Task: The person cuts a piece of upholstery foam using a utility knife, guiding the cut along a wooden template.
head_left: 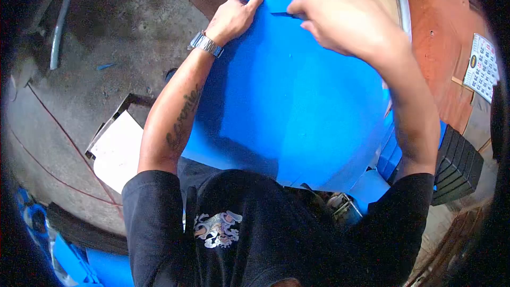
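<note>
A large blue sheet (pixel 297 101) lies in front of my body and reaches to the top of the view. My left hand (pixel 234 17) is at its upper left edge, thumb on top and the fingers curled over the border, gripping it. Over the upper right part of the sheet is my right hand (pixel 340 18), closed round a thin dark tool (pixel 281 14) that points left across the blue surface. Most of the tool is hidden in the fingers, so its kind cannot be told.
A white board (pixel 121 151) stands at the left above the concrete floor (pixel 127 32), where a grey pipe (pixel 60 34) lies. To the right are a reddish wooden surface (pixel 435 37), a calendar (pixel 481 68) and a black ribbed object (pixel 458 166). Blue scraps (pixel 71 259) sit at lower left.
</note>
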The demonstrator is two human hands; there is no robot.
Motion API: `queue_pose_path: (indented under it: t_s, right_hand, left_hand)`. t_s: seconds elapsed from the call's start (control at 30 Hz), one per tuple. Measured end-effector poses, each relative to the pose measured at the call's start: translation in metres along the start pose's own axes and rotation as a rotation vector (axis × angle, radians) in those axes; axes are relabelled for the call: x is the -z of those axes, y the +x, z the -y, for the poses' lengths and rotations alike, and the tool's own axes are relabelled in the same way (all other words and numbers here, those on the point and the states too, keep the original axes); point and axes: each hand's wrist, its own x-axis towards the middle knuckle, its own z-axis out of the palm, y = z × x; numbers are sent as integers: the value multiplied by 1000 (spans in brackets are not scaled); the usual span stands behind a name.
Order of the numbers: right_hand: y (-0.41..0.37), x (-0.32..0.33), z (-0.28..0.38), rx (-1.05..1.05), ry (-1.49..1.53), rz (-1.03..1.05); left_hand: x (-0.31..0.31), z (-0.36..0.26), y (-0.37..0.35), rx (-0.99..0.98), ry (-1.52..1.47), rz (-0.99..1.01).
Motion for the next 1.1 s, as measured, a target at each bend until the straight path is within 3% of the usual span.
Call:
queue_pose_path:
  t_s: [0.1,0.33,0.53,0.73,0.93,1.1]
  right_hand:
    - [-17,17,-5,20,43,-39]
    - [0,-15,1,-11,-123,-31]
    - [-14,-31,-5,-27,-19,-140]
    - [-48,-13,-13,179,-103,-314]
    - [-32,-13,-6,37,-122,-98]
    - [-15,-47,-14,63,-100,-179]
  left_hand:
    - [0,-1,2,-17,-21,30]
    - [-4,8,6,7,12,2]
    - [-12,-1,10,-12,1,27]
    - [-10,-5,4,-18,19,-18]
    - [-6,-4,0,12,38,-13]
    - [-9,4,5,-19,-22,26]
